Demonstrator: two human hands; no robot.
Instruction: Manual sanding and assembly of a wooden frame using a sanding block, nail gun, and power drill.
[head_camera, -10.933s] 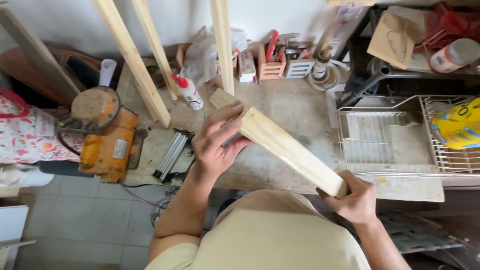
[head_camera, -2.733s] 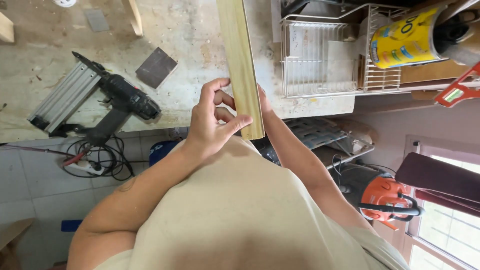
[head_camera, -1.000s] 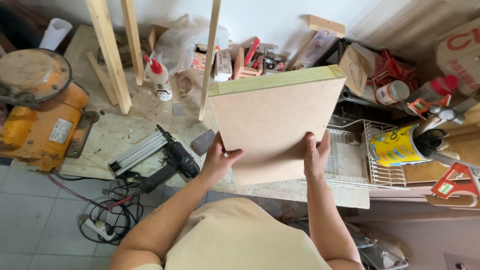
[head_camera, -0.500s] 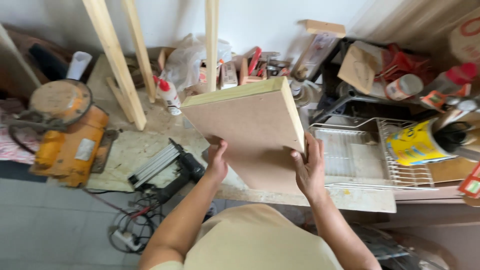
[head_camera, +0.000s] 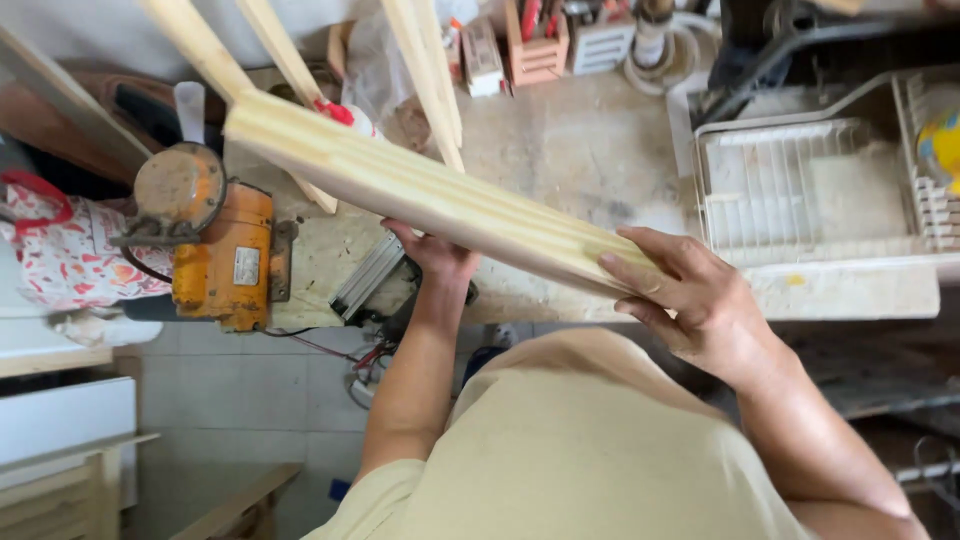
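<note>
Head view, looking down over the chest. A pale wooden board (head_camera: 430, 200) is held edge-on in the air above the tabletop (head_camera: 590, 150), running from upper left, over the orange motor (head_camera: 215, 250), down to lower right in front of the body. Right hand (head_camera: 690, 300): grip closed around the near end of the board, fingers (head_camera: 650, 245) laid across its upper face, thumb side hidden under it. Left hand (head_camera: 435, 255): below the middle of the board, palm up against its underside; only the heel and part of the fingers show, so how far the grip wraps round cannot be told, though it is in contact and bearing the board. Board is clear of the tabletop, touching nothing but the two hands. Under the left hand, on the tabletop edge, lies a nail gun (head_camera: 375, 285), partly hidden by the wrist. Thin wooden strips (head_camera: 425, 70) lean upright against the wall behind the board. To the right, a white wire rack (head_camera: 790, 190) sits on the tabletop, well apart from the right hand. At far left, a flowered cloth bag (head_camera: 60, 250) beside the orange motor. Cables (head_camera: 365, 365) hang below the tabletop over the tiled floor (head_camera: 250, 400).
</note>
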